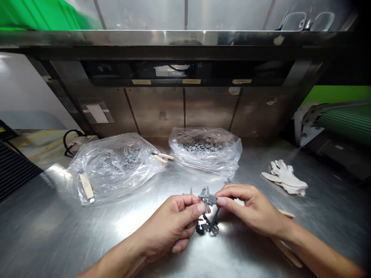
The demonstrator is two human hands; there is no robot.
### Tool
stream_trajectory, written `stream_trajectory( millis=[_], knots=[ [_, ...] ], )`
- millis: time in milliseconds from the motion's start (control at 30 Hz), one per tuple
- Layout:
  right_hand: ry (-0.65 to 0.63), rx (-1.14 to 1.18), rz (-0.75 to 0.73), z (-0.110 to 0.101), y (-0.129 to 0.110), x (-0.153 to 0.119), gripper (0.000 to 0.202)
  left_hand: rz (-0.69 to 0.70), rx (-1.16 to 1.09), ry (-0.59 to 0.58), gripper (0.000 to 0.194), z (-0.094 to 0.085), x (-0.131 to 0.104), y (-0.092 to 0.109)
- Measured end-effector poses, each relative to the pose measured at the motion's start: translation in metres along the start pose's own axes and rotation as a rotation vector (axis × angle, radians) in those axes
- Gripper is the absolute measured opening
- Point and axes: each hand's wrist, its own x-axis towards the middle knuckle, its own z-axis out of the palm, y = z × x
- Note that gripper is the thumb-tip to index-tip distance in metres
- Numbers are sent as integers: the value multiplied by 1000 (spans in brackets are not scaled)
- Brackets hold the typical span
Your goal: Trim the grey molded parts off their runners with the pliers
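Note:
A small grey plastic part (208, 197) with thin prongs is held above the metal table by both hands. My left hand (181, 220) pinches its left side between thumb and forefinger, the other fingers curled beneath. My right hand (251, 208) grips its right end between thumb and fingertips. Below and between the hands lie dark grey plastic pieces (207, 227) on the table. Behind them stands an open clear bag (205, 146) holding many small grey pieces. To the left, another clear bag (116, 166) holds similar pieces.
White gloves (286, 179) lie on the metal table (116, 247) at the right. Cream-handled pliers (164, 157) rest between the bags. A cream-handled tool (86, 187) is on the left bag. Another tool's handle (286, 253) is partly under my right forearm. A metal shelf (185, 38) spans the back.

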Motion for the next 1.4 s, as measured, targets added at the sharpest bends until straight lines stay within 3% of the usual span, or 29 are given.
stream_trajectory(
  millis=[167,333,500,667,900,1167,1300,1400],
  knots=[
    [11,-74,-4,3,-2,-5,20,-24,31,3,32,-1,1,-4],
    [-113,-78,-48,4,-6,-6,19,-41,18,-33,35,0,4,-8],
    [-62,-87,-46,5,-8,-6,17,-57,-84,-80,37,0,4,-6],
    [-73,-56,-43,6,-10,-6,16,-88,-90,-54,31,0,4,-6],
    [-50,-48,-49,7,-13,-7,13,-110,-150,-107,21,4,3,-3],
    [-34,-27,-7,5,-13,-6,15,-76,-205,-89,23,0,7,-10],
    [-99,-39,-30,4,-14,-6,15,-68,-182,-92,24,1,6,-11],
    [-95,-163,-161,4,-13,-7,18,-103,-164,-127,28,0,7,-11]
  ],
)
